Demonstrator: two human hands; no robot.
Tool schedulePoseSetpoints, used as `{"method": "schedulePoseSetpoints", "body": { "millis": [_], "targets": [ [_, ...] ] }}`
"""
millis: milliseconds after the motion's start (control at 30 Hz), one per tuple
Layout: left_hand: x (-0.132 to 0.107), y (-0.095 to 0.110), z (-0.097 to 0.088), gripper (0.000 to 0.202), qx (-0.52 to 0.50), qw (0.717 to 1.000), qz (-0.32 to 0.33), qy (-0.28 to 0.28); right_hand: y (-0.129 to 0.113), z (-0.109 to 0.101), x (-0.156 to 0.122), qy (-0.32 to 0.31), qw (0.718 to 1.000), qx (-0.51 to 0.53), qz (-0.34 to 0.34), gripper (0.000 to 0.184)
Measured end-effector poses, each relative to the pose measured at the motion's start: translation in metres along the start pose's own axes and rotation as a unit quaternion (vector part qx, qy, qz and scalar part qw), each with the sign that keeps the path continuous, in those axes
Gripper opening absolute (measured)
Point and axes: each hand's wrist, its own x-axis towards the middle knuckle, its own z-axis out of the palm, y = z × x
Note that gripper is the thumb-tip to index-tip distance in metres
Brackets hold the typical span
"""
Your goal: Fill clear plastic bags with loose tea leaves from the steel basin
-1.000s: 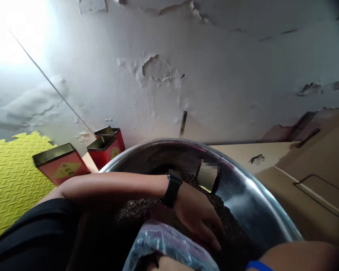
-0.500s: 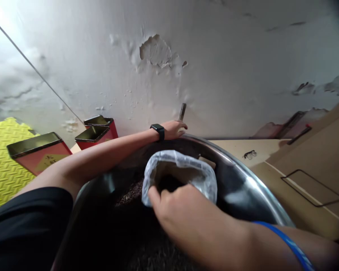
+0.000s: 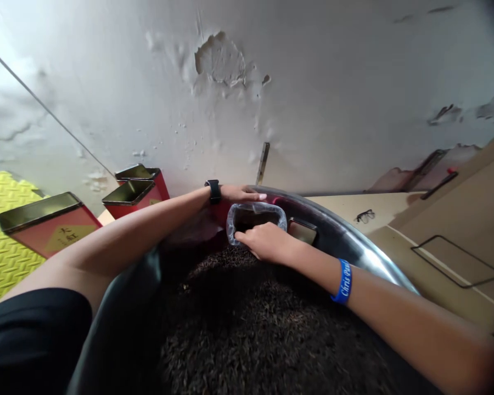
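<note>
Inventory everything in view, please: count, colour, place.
Round metal basin: 1, silver, centre
Loose leafy shreds: heap, dark brown, inside basin
Crinkled plastic liner: 1, clear, basin's far side
Rectangular tin or lid: 1, gold, beside liner
Open metal tins: 3, red, left
Textured foam mat: 1, yellow, left
Thin cable: 1, grey, upper left
Peeling wall: 1, pale grey, behind
Narrow bar: 1, dark, against wall
Framed glasses: 1, black, right
Cardboard: count unclear, brown, right
Square watch: 1, black, left wrist
Wristband: 1, blue, right forearm
Fabric: 1, black, lower left
Left hand: 1, bare, far rim
Right hand: 1, bare, liner's near edge
</note>
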Motion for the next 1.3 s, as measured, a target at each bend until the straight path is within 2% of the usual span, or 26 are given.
{"method": "schedulePoseSetpoints", "body": {
  "millis": [100, 133, 233, 300, 400, 467, 533, 633, 700, 800, 900, 1033, 1100, 1200, 1300],
  "targets": [
    [0.0, 0.003, -0.001, 0.054, 0.01, 0.997, 0.037, -0.064, 0.002, 0.004, -0.001, 0.001, 1.0, -0.008, 0.003, 0.019],
    [0.001, 0.001, -0.001, 0.053, 0.037, 0.996, 0.048, -0.058, 0.003, 0.005, 0.0, 0.006, 1.0, -0.015, 0.003, 0.019],
    [0.006, -0.006, 0.0, 0.045, 0.142, 0.987, 0.067, 0.013, 0.001, 0.005, 0.002, 0.054, 0.997, -0.046, 0.014, 0.017],
    [0.006, -0.01, -0.002, 0.045, 0.174, 0.983, 0.038, 0.033, -0.005, 0.002, 0.003, 0.112, 0.992, -0.056, 0.011, 0.017],
    [0.003, -0.015, -0.008, 0.053, 0.171, 0.985, -0.03, -0.003, -0.023, -0.003, 0.006, 0.166, 0.984, -0.038, -0.045, 0.022],
    [0.001, -0.02, -0.013, 0.057, 0.178, 0.982, -0.062, -0.013, -0.037, -0.003, 0.006, 0.154, 0.985, -0.02, -0.077, 0.024],
    [-0.001, -0.027, -0.016, 0.059, 0.188, 0.978, -0.09, 0.007, -0.05, 0.002, 0.004, 0.117, 0.989, -0.002, -0.089, 0.03],
    [-0.001, -0.034, -0.013, 0.067, 0.197, 0.969, -0.136, 0.064, -0.063, 0.019, 0.0, 0.042, 0.992, 0.074, -0.097, 0.054],
    [0.002, -0.034, -0.007, 0.071, 0.215, 0.962, -0.136, 0.102, -0.068, 0.032, -0.003, -0.001, 0.987, 0.138, -0.078, 0.075],
    [0.009, -0.023, 0.006, 0.051, 0.222, 0.965, -0.086, 0.107, -0.072, 0.048, -0.005, -0.064, 0.976, 0.207, -0.021, 0.092],
    [0.017, -0.011, 0.015, 0.038, 0.201, 0.974, -0.077, 0.073, -0.077, 0.052, -0.007, -0.11, 0.964, 0.242, 0.005, 0.094],
    [0.018, -0.008, 0.017, 0.024, 0.184, 0.978, -0.091, 0.031, -0.08, 0.042, -0.008, -0.119, 0.956, 0.267, 0.013, 0.094],
    [0.014, -0.01, 0.014, 0.02, 0.179, 0.978, -0.099, 0.034, -0.076, 0.036, -0.006, -0.115, 0.948, 0.297, 0.009, 0.094],
    [0.006, -0.009, 0.003, 0.018, 0.18, 0.974, -0.116, 0.074, -0.06, 0.037, -0.003, -0.072, 0.946, 0.316, -0.017, 0.086],
    [-0.001, 0.001, -0.009, 0.021, 0.171, 0.965, -0.118, 0.162, -0.03, 0.053, -0.003, -0.021, 0.951, 0.303, -0.063, 0.067]
  ]
}}
